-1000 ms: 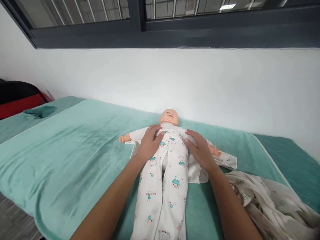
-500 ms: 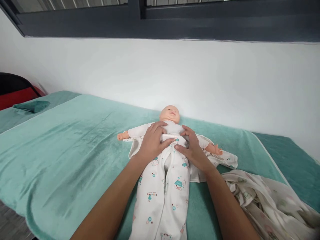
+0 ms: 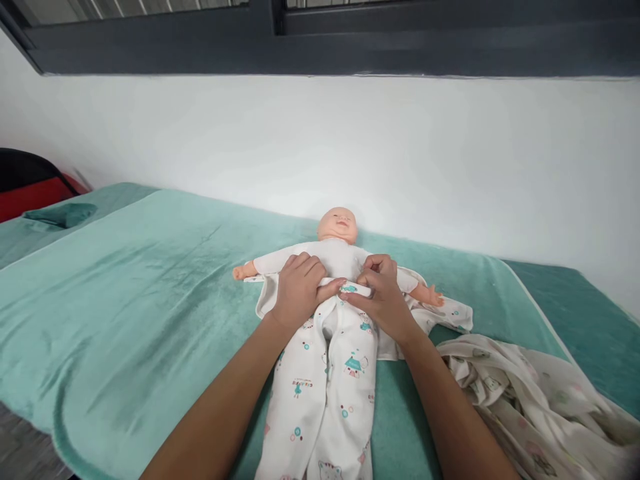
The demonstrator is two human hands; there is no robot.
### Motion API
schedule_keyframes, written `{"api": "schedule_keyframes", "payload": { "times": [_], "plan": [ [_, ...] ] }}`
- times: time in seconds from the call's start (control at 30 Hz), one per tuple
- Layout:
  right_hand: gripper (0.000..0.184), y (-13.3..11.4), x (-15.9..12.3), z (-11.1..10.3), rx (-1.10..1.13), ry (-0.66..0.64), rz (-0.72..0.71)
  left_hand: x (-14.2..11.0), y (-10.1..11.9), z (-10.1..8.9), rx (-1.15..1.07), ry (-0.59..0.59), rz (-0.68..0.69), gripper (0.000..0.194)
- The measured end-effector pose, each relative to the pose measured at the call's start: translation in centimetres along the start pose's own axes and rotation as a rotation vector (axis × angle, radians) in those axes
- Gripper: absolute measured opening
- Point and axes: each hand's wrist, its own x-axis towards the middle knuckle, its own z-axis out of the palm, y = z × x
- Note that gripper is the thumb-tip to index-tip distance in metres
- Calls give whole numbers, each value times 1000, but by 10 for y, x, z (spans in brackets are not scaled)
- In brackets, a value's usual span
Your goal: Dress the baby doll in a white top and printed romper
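A baby doll (image 3: 338, 225) lies on its back with its head toward the wall, its arms spread and its torso in white cloth. White printed baby pants (image 3: 345, 373) cover its legs up to the waist. My left hand (image 3: 300, 287) has its fingers curled round the waistband on the left side, thumb along the band. On the right side, my right hand (image 3: 383, 293) pinches the same waistband between thumb and fingers. The band between both thumbs looks folded over. Beneath the doll a white printed baby top (image 3: 453, 315) is spread out, one sleeve showing at the right.
A crumpled printed cloth (image 3: 540, 400) lies at the lower right. The doll rests on a light green blanket (image 3: 150, 287) over a bed against a white wall (image 3: 250, 140). A dark window frame (image 3: 400, 40) runs above. A red and black item (image 3: 30, 180) is at the far left.
My fingers have closed on the pants' waistband. Its edge now appears folded down, and more of the doll's white torso shows above it. My right hand's fingers are more tightly curled.
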Motion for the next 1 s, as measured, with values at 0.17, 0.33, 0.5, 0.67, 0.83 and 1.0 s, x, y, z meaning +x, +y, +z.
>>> {"api": "schedule_keyframes", "payload": {
  "times": [0.17, 0.33, 0.5, 0.67, 0.83, 1.0],
  "plan": [
    [46, 0, 1, -2, 27, -38, -36, -2, -1, 0, -52, -39, -108, 50],
    [56, 5, 1, -6, 27, -93, 34, -7, -10, -5, -98, -147, -254, 51],
    [60, 9, -3, -13, 20, -185, 160, -26, -34, -16, -248, -296, -449, 55],
    [50, 11, -15, -30, 70, -357, 276, -53, -51, -42, -599, -533, -547, 40],
    [47, 4, -35, -39, 155, -488, 315, -68, -48, -60, -764, -603, -615, 57],
    [44, -15, -64, -20, 22, -275, 371, -76, -29, -54, -613, -358, -570, 38]
  ]
}}
